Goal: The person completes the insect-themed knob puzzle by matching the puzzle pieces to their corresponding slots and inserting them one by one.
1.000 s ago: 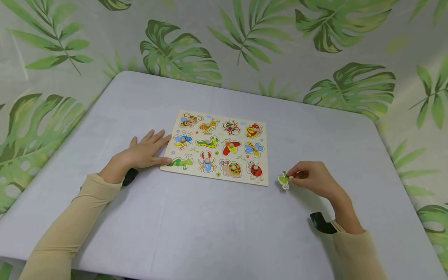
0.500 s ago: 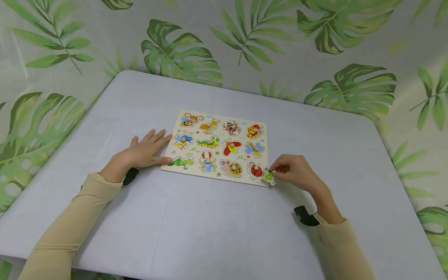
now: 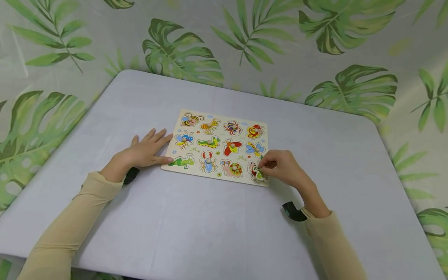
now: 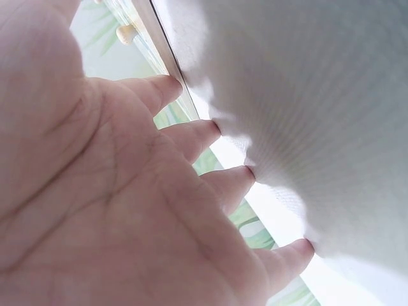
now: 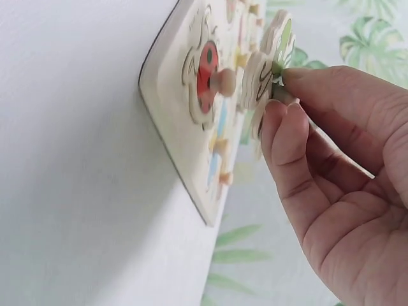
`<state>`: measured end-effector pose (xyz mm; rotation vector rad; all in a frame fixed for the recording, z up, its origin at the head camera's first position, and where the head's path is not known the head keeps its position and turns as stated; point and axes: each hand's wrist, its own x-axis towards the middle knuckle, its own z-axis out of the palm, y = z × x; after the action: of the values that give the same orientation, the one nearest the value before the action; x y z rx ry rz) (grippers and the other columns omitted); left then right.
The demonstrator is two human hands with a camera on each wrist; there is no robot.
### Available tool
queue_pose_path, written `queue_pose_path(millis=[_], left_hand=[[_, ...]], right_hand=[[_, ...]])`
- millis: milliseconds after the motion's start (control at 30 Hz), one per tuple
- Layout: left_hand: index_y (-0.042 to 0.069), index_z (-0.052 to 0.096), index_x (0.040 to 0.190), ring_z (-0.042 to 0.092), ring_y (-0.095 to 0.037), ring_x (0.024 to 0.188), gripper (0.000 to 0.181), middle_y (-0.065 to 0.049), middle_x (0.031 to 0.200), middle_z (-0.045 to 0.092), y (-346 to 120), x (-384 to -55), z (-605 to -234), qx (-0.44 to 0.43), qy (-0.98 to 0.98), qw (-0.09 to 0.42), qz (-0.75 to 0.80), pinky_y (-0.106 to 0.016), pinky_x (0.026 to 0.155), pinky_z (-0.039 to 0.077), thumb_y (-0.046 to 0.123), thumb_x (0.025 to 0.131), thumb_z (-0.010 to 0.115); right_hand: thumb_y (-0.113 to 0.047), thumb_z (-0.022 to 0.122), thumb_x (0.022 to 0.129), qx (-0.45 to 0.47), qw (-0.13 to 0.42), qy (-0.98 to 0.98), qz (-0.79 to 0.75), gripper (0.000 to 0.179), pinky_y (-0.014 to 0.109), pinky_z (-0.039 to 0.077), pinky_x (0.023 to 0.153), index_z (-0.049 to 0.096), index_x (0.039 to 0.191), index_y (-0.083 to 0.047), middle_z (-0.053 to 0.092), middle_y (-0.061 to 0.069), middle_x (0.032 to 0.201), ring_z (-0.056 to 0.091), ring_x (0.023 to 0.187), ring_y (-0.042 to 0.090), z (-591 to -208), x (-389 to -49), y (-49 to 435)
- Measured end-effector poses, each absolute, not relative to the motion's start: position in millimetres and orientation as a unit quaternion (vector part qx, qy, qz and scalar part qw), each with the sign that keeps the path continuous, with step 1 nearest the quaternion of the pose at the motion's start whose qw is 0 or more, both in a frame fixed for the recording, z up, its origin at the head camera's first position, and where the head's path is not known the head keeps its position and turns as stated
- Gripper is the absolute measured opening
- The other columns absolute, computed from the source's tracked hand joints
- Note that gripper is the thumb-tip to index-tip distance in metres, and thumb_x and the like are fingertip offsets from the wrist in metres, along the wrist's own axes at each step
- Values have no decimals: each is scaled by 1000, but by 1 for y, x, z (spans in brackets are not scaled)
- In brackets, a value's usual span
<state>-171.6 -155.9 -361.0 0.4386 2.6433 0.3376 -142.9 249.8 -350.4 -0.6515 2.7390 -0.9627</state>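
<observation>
A wooden peg puzzle board printed with insects lies on the white table. My left hand rests flat at its left edge, fingers spread and the thumb over the lower left corner. Beside that thumb is the green grasshopper picture, with no knob showing on it. My right hand pinches the knob of a green insect puzzle piece between thumb and fingertips. This piece hangs above the ladybug piece, apart from it in the right wrist view, and partly covers it in the head view.
Other knobbed insect pieces, such as the caterpillar and the stag beetle, sit in the board. The white cloth-covered table spreads around it. Leaf-patterned fabric hangs behind the far edge.
My right hand has carried the green insect piece leftward, from beside the board to above its lower right corner. The left hand has stayed in place.
</observation>
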Motion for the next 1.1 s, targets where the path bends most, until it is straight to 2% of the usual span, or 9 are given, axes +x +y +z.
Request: queue_pose_path(millis=[600, 933, 1100], left_hand=[[18, 11, 152, -5, -44, 145, 87, -16, 160, 2, -156, -172, -359, 157, 956, 222, 112, -77, 103, 0, 59, 87, 52], [19, 12, 152, -5, -43, 146, 88, -15, 160, 2, -157, -172, -361, 161, 956, 220, 113, -77, 103, 0, 63, 86, 50], [18, 12, 152, -5, -43, 145, 88, -15, 160, 2, -157, -172, -360, 160, 955, 222, 114, -77, 103, 0, 62, 87, 50]], right_hand=[[1, 64, 79, -280, 75, 901, -323, 11, 19, 48, 64, 71, 84, -4, 69, 5, 77, 55, 69, 11, -352, -156, 211], [4, 63, 78, -317, 74, 887, -328, 13, 27, 54, 69, 71, 86, -3, 71, 7, 81, 61, 73, 12, -353, -162, 189], [4, 65, 79, -328, 70, 884, -326, 12, 25, 54, 71, 71, 84, -4, 71, 5, 80, 63, 75, 13, -354, -165, 181]])
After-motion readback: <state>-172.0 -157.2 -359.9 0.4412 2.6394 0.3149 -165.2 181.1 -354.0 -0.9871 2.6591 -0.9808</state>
